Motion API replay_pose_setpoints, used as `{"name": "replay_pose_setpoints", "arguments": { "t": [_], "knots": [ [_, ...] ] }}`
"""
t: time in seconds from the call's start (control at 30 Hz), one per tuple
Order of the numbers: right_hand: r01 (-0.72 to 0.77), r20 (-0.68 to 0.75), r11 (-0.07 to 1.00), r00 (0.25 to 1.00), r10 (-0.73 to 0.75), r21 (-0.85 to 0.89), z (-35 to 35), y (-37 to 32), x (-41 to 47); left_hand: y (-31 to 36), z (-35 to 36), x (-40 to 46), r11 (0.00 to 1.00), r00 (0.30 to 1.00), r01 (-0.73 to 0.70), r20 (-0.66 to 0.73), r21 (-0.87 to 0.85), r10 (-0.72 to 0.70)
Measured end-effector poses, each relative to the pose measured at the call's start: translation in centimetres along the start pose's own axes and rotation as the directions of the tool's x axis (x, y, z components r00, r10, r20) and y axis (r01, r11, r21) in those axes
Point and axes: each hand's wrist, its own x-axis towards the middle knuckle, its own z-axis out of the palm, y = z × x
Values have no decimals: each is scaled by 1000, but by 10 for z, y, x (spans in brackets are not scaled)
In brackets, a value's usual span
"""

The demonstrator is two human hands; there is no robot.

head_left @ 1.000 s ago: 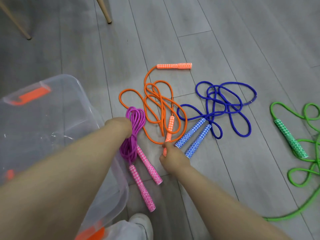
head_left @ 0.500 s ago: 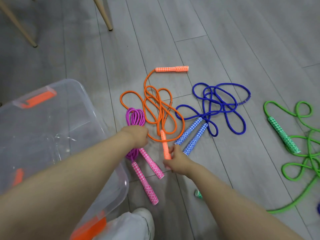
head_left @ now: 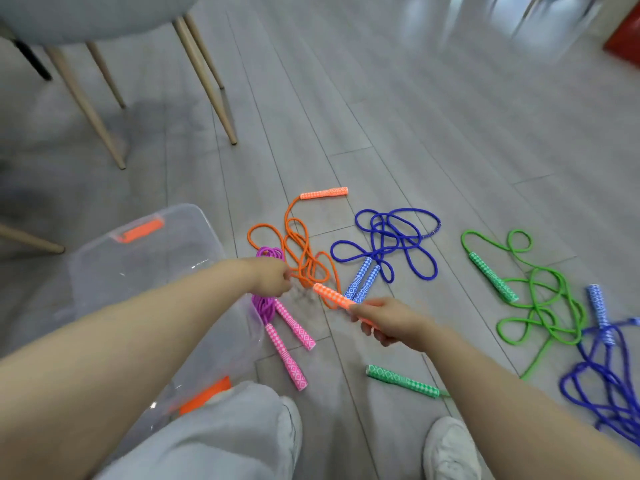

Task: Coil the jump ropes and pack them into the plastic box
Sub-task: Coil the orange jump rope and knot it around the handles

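Note:
My right hand [head_left: 391, 322] grips one handle of the orange jump rope [head_left: 304, 258] and holds it lifted off the floor. The rope's other handle [head_left: 323, 193] lies farther away. My left hand [head_left: 268, 277] has curled fingers that pinch the orange cord close to the tangle. Under that hand the coiled pink rope [head_left: 265, 306] lies on the floor, its two handles [head_left: 291, 341] pointing toward me. The clear plastic box [head_left: 194, 213] with orange latches stands at the left, partly behind my left forearm.
A loose blue rope [head_left: 391, 237] lies right of the orange one. A green rope [head_left: 540, 306] sprawls farther right, one handle [head_left: 401, 381] near my feet. Another blue rope [head_left: 602, 375] is at the right edge. Chair legs [head_left: 207, 81] stand at the back left.
My right hand has lifted the orange handle off the floor and pulled it toward me. My left hand has shifted from the pink coil to the orange cord. The camera has tilted up.

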Motion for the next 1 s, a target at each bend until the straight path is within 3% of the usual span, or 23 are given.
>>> {"name": "replay_pose_setpoints", "arguments": {
  "t": [0.07, 0.13, 0.2, 0.3, 0.4, 0.47, 0.6, 0.67, 0.8, 0.9, 0.93, 1.0],
  "knots": [
    [78, 11, 991, 997, -80, 109, -2, -12, -32, 13, -5, -28, 965, 998, 56, 10, -254, -55],
    [171, -2, 972, 985, -173, 163, -5, -26, -63, 27, -11, -56, 816, 994, 112, 65, -567, -91],
    [258, -19, 953, 966, -258, 161, -9, -42, -92, 39, -17, -81, 642, 993, 113, 60, -758, -104],
    [345, -53, 929, 939, -341, 136, -15, -64, -135, 61, -35, -117, 360, 996, 7, -25, -933, -83],
    [401, -45, 915, 916, -399, 44, -21, -79, -182, 89, -55, -155, 4, 981, -171, -171, -985, -90],
    [418, -13, 908, 908, -418, -20, -23, -84, -214, 107, -62, -176, -79, 951, -285, -272, -955, -146],
    [372, 0, 905, 925, -380, -204, -24, -86, -269, 146, -62, -211, 0, 872, -459, -451, -888, -189],
    [333, -78, 910, 929, -362, -247, -23, -82, -286, 166, -56, -225, 33, 827, -543, -541, -839, -152],
    [415, -367, 887, 808, -462, -203, -24, -61, -295, 195, -34, -248, 364, 752, -631, -655, -684, 74],
    [455, -374, 871, 787, -490, -183, -26, -51, -300, 206, -22, -261, 561, 719, -651, -651, -511, 241],
    [459, -353, 865, 790, -502, -203, -27, -50, -302, 209, -20, -265, 563, 707, -668, -649, -486, 280],
    [431, -303, 860, 810, -502, -274, -27, -50, -303, 211, -21, -271, 475, 688, -716, -636, -512, 350]
  ]
}}
